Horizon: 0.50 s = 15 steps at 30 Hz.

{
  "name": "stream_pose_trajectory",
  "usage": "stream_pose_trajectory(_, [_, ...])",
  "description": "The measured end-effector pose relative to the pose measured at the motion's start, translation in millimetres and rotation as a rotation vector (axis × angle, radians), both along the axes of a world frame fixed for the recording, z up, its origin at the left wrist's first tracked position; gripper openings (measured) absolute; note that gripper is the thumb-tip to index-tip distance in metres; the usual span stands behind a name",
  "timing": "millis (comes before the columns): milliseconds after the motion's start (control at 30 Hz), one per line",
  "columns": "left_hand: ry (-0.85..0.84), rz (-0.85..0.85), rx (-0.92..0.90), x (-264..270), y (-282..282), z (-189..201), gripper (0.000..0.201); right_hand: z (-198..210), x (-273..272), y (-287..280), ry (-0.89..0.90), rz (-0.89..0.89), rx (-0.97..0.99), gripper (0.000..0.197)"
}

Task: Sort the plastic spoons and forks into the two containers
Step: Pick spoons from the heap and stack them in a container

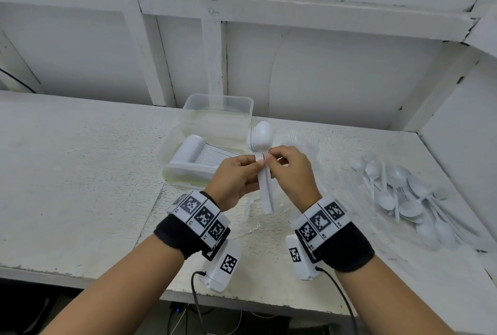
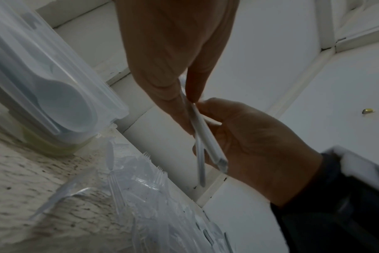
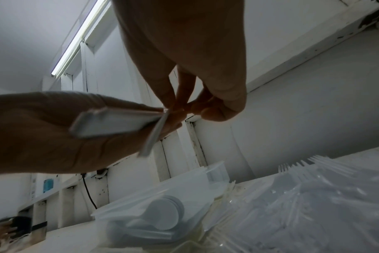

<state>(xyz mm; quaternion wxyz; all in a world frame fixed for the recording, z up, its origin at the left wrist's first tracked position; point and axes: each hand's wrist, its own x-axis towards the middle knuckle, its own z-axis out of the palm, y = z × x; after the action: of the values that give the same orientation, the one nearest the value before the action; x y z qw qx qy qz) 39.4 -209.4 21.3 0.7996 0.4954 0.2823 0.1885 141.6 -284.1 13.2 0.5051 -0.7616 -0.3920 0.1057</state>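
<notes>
Two clear containers (image 1: 218,109) sit mid-bench against the back wall; the near one (image 1: 172,146) already holds a nested row of white spoons, the far one looks empty. Bench (image 1: 67,173) is open to the left, walled at back and right, front edge close under the wrists. Loose spoon pile (image 1: 398,195) lies to the right, well apart from the containers; clear forks (image 2: 141,179) lie on plastic wrap just below the hands. Both hands are raised above the bench, just in front of the near container. Left hand (image 1: 236,178) has fingers curled round a small spoon stack (image 1: 262,162), bowls up, handles hanging down. Right hand (image 1: 293,170) pinches thumb to fingertip at the stack's neck; one handle splays off the bundle in the wrist views, so it reads as seating or peeling a single spoon. Advice: keep the left grip firm low on the necks, align bowls before nesting, slide rather than force, since thin plastic flexes. Drop route to the near container is short and unobstructed; mind its rim and the wrap underfoot.
</notes>
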Motion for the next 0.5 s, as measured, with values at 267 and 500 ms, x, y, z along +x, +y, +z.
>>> stream_pose_trajectory(267, [0.031, 0.037, 0.077, 2.0, -2.5, 1.0, 0.014, 0.8, -6.2, -0.7, 0.040, -0.056, 0.089, 0.012])
stream_pose_trajectory(500, [0.017, -0.022, 0.021, -1.6, 0.6, -2.9, 0.013, 1.5, -6.8, -2.2, 0.063, 0.002, 0.061, 0.023])
